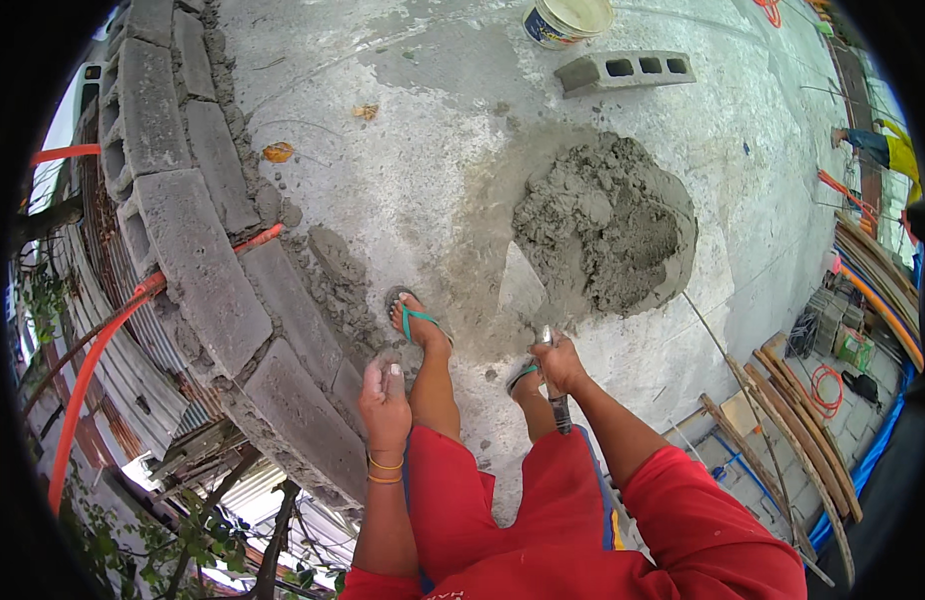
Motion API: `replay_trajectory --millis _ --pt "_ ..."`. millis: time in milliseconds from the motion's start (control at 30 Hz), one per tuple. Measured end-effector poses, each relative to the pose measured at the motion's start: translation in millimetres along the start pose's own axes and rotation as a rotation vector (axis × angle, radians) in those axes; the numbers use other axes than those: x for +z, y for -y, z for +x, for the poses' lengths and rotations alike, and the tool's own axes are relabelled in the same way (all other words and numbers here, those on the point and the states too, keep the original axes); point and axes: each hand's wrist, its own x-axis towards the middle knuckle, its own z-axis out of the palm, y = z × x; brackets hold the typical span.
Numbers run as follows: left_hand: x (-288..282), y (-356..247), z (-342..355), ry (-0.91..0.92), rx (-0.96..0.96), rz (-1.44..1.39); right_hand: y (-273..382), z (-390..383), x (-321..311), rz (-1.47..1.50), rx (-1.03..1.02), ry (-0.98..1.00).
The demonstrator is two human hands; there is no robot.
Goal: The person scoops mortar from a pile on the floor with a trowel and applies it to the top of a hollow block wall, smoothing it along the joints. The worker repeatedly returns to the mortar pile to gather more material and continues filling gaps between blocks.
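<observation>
My right hand [560, 362] is closed round a trowel, its dark handle [562, 414] pointing back toward my leg. The trowel's pale triangular blade [523, 283] lies at the near left edge of a heap of wet grey mortar [603, 220]. A hollow shows in the heap's right part. My left hand [385, 400], dusted with grey, is held over the floor beside the block wall [208, 255]. Its fingers are loosely curled, with nothing seen in them. Fallen mortar [341, 270] lies along the wall's foot.
A loose hollow block [628, 72] and a bucket [568, 20] stand beyond the heap. Orange tubes [88, 390] stick out of the wall at left. Wooden planks [803, 430] and a blue pipe [873, 450] lie at right. Another person [888, 150] is at the far right.
</observation>
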Motion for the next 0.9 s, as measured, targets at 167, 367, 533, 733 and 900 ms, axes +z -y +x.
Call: replay_trajectory --millis 167,367,533,733,900 --pt "176.2 102.7 -33.8 0.386 -0.088 -0.065 -95.9 109.8 32.7 0.081 0.170 0.192" --pt "244.6 180.0 -58.7 0.562 -0.265 0.239 -111.5 281.2 -52.4 0.173 0.065 0.076" --pt "276.6 171.2 -61.6 0.504 -0.374 0.263 -174.5 269.8 -82.1 0.641 0.141 0.184" --pt "300.1 161.8 -59.0 0.576 -0.374 0.232 -285.3 160.2 37.4 0.913 0.185 -0.076" --pt "296.7 160.6 -44.4 0.576 -0.370 0.163 -184.1 227.0 28.3 0.835 0.263 -0.185"
